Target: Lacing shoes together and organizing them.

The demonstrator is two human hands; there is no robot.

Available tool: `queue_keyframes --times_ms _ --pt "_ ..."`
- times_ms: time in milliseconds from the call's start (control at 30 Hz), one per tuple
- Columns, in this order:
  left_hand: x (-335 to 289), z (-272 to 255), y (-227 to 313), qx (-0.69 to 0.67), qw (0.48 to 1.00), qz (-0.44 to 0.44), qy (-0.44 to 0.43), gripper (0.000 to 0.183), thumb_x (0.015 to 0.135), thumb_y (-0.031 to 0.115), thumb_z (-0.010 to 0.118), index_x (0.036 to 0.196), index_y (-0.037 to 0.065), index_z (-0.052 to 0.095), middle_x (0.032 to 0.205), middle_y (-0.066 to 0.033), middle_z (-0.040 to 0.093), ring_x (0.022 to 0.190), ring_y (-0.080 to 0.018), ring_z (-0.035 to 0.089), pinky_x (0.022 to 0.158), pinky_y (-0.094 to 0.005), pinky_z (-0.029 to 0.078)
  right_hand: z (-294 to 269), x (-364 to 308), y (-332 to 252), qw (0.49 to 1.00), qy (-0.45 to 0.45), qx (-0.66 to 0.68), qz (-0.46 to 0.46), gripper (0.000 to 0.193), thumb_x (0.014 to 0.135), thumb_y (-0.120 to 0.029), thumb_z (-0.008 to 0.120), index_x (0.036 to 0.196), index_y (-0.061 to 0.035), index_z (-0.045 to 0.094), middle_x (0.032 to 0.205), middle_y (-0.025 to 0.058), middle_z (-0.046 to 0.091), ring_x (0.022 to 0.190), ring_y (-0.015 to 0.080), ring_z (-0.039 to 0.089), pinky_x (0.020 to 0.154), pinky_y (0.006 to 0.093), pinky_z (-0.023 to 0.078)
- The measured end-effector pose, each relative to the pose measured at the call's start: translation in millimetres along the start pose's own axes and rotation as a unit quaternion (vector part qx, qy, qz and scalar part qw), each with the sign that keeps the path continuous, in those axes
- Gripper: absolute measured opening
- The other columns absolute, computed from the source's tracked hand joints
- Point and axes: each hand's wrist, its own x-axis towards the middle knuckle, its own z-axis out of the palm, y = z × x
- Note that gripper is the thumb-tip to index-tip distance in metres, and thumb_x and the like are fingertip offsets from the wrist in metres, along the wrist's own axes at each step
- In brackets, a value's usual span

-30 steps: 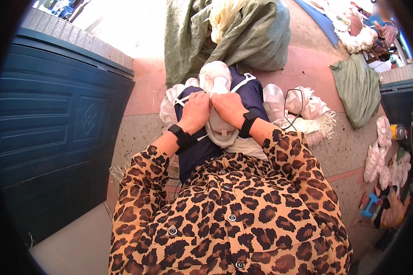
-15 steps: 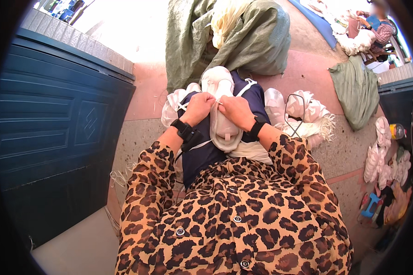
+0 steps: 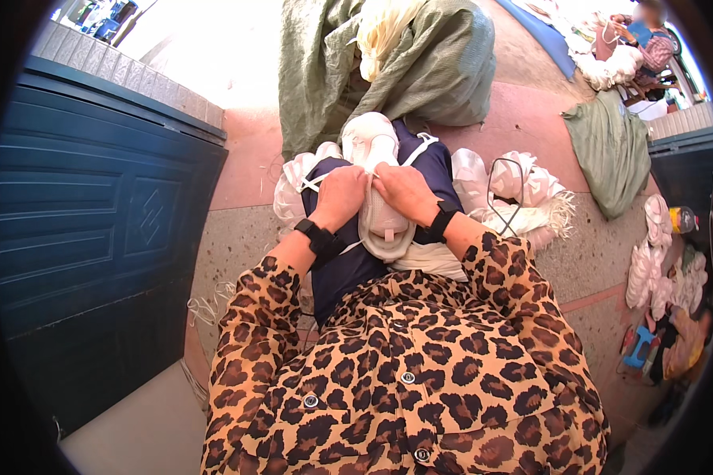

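Note:
A pale pinkish-white shoe [image 3: 385, 229] lies along my lap, toe pointing away and heel toward me. My left hand [image 3: 342, 195] is closed in a pinch at the left edge of the shoe's lacing opening. Opposite it, my right hand [image 3: 402, 190] pinches at the right edge, knuckles up. Both sets of fingertips meet over the shoelace, of which only a small white bit [image 3: 369, 176] shows between them. The fingers cover most of the lacing.
A big green woven sack [image 3: 444, 71] with cream laces [image 3: 382, 39] stands beyond my knees. More white shoes [image 3: 471, 174] lie right of my legs by a wire frame [image 3: 505, 194]. A blue door [image 3: 95, 214] flanks me left. A person [image 3: 656, 55] sits far right.
The lace seen between my fingertips is now mostly covered. My left hand has dipped slightly toward me, and the right has rolled over the shoe's edge. The shoe keeps its place.

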Motion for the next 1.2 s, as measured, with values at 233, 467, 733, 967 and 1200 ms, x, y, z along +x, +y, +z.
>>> queue_keyframes --times_ms 233,467,733,967,1200 --pt "4.1 -8.5 12.2 0.032 0.994 0.016 -0.104 0.017 0.074 0.015 0.055 0.081 0.000 0.061 0.081 -0.0210 0.062 0.088 -0.0394 0.059 0.077 -0.0456 0.047 5.1 3.3 5.1 1.000 -0.022 -0.010 -0.006 0.019 0.084 -0.020 0.053 0.082 -0.0010 0.054 0.065 0.0172 0.059 0.064 0.0341 0.062 0.055 0.0411 0.049" --pt "13.1 -12.8 -1.6 -0.060 0.985 -0.016 -0.161 0.018 0.070 0.010 0.054 0.082 0.001 0.063 0.081 -0.0226 0.061 0.083 -0.0387 0.059 0.075 -0.0430 0.047 14.1 -0.9 -6.0 0.988 -0.020 -0.145 -0.051 0.009 0.078 -0.013 0.054 0.079 -0.0041 0.056 0.062 0.0113 0.061 0.059 0.0253 0.064 0.050 0.0326 0.049" --pt "-8.1 -9.1 8.9 -0.139 0.989 0.046 -0.037 0.030 0.070 0.008 0.061 0.099 0.003 0.063 0.090 -0.0153 0.062 0.083 -0.0305 0.057 0.077 -0.0352 0.046 -13.6 -6.3 -13.6 0.995 0.014 -0.075 -0.072 0.007 0.079 -0.011 0.052 0.077 -0.0047 0.055 0.060 0.0095 0.058 0.058 0.0265 0.061 0.058 0.0371 0.044" --pt "-22.9 -15.7 50.8 0.003 0.977 0.202 0.070 0.015 0.072 0.010 0.067 0.087 0.009 0.067 0.090 -0.0074 0.062 0.092 -0.0283 0.054 0.079 -0.0370 0.045 -46.7 -54.4 -0.5 0.966 0.063 0.250 0.016 0.018 0.090 -0.018 0.048 0.079 -0.0046 0.055 0.066 0.0086 0.052 0.061 0.0210 0.051 0.064 0.0327 0.039" --pt "-22.9 -29.1 127.8 -0.281 0.949 0.137 -0.036 0.007 0.080 0.007 0.063 0.082 0.002 0.068 0.066 -0.0040 0.062 0.060 -0.0110 0.055 0.057 -0.0260 0.045 -60.4 -36.8 21.3 0.654 0.073 0.714 0.238 0.021 0.093 -0.017 0.047 0.093 -0.0008 0.059 0.076 -0.0006 0.053 0.065 0.0056 0.046 0.061 0.0215 0.040"
